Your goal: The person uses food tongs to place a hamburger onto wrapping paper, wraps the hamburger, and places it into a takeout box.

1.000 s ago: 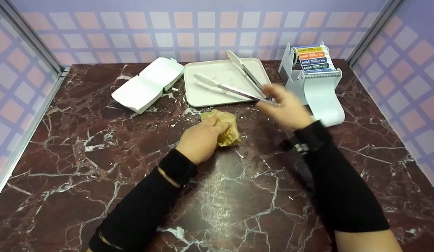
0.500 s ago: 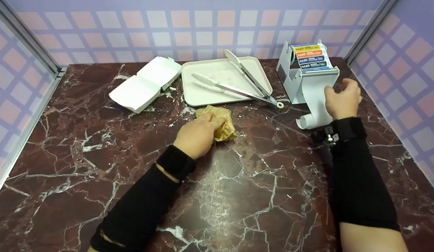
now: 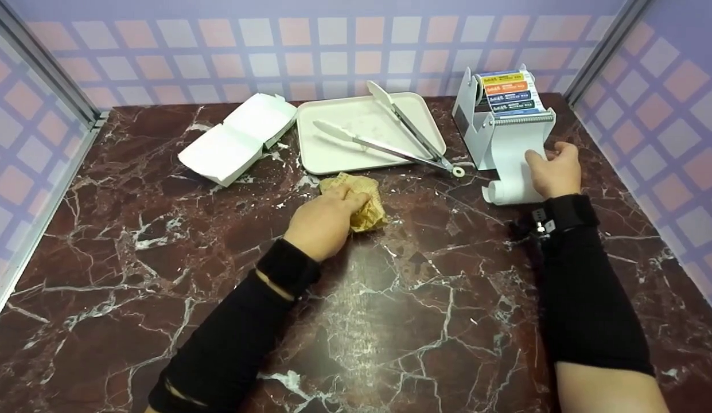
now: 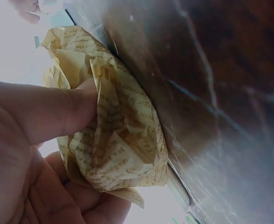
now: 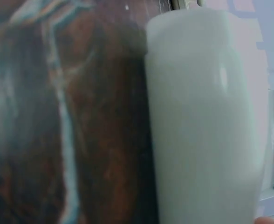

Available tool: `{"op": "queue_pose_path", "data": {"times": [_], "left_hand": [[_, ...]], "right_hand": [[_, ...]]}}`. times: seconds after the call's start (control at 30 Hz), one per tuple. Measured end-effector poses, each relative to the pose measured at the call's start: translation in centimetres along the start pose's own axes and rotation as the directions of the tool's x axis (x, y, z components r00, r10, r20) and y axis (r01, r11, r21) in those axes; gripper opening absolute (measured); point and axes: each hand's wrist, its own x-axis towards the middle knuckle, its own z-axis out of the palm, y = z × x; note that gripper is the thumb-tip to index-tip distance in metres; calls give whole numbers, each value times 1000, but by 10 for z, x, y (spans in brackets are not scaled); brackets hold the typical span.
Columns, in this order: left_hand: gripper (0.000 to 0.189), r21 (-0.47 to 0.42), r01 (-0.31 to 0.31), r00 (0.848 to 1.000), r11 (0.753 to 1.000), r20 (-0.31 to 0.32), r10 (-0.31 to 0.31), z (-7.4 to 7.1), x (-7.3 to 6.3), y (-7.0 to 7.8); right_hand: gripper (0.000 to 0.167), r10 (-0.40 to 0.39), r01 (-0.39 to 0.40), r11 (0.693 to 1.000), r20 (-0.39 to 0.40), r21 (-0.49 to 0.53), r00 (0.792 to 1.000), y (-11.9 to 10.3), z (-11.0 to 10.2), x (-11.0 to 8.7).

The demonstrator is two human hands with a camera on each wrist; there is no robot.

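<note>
In the head view, my left hand (image 3: pixel 321 222) holds a wrapped bundle of printed brown paper (image 3: pixel 370 212) low on the table. The thumb presses into the paper's folds in the left wrist view, with fingers curled underneath the bundle (image 4: pixel 123 135); what it wraps is hidden. My right hand (image 3: pixel 557 172) is at the right edge of a white label strip (image 3: pixel 516 155) hanging from a label dispenser (image 3: pixel 470 126). Its thumb overlaps the strip, apart from the bent fingers. The strip's curled end (image 5: pixel 200 121) fills much of the right wrist view.
Metal tongs (image 3: pixel 399 152) lie across a cream tray (image 3: pixel 327 160) at the back, their ring end over its front right corner. An unfolded white box (image 3: pixel 224 152) sits left of the tray. Patterned walls (image 3: pixel 344 51) border the marbled table (image 3: pixel 390 321).
My right hand has swung from beside the tongs' handle to the right of the dispenser, then moved in against the label strip. The left hand keeps its hold on the bundle.
</note>
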Motion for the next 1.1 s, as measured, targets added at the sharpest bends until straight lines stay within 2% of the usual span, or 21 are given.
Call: {"op": "queue_pose_path", "data": {"times": [0.33,0.43,0.53,0.67,0.77,1.1], "left_hand": [[75,3,5,1000,1000,10,-5,0,1,0],[70,8,5,1000,1000,6,-5,0,1,0],[66,5,1,1000,1000,-3,-1,1,1,0],[65,1,3,1000,1000,-4,-3,1,1,0],[64,0,3,1000,1000,-3,-3,1,0,0],[60,-1,-9,1000,1000,-5,9,0,-1,0]], "right_hand": [[86,27,-26,997,-10,72,1000,4,-1,4],[84,24,-23,998,-13,66,1000,5,-2,5],[73,19,-17,997,-32,69,999,6,-1,5],[58,22,-14,991,-60,131,998,8,4,7],[55,27,-15,987,-74,158,997,10,5,8],[54,23,-18,998,-84,67,996,14,4,10]]}}
